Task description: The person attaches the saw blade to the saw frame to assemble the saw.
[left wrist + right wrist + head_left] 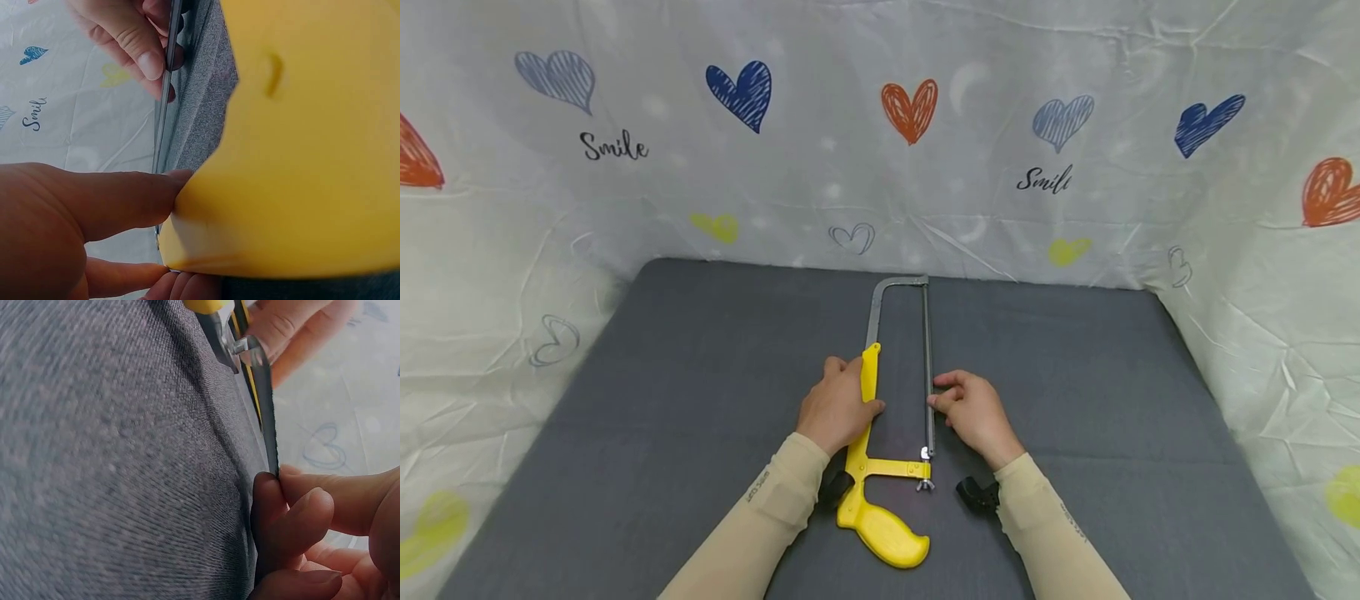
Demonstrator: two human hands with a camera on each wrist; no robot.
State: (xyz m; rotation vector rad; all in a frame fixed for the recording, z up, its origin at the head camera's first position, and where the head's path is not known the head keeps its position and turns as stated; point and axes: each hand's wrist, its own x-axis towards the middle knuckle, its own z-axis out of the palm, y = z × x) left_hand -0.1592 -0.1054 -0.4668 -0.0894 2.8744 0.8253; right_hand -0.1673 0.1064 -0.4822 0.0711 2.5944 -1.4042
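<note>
A hacksaw (861, 462) with a yellow handle and a grey metal front bow lies on the grey cloth, its handle toward me. My left hand (835, 408) grips the yellow part of the frame, thumb on the inner side. On the right side of the saw, my right hand (973, 408) pinches the thin blade (928, 350) between thumb and fingers. In the right wrist view the toothed edge of the blade (269, 425) runs down to the fingertips. A wing nut (925, 484) sits at the blade's near end.
Dark grey cloth (700, 358) covers the table under the saw. White sheeting (827, 183) printed with hearts and "Smile" hangs behind and at both sides. A black wrist device (977, 495) is on the right wrist, another at the left.
</note>
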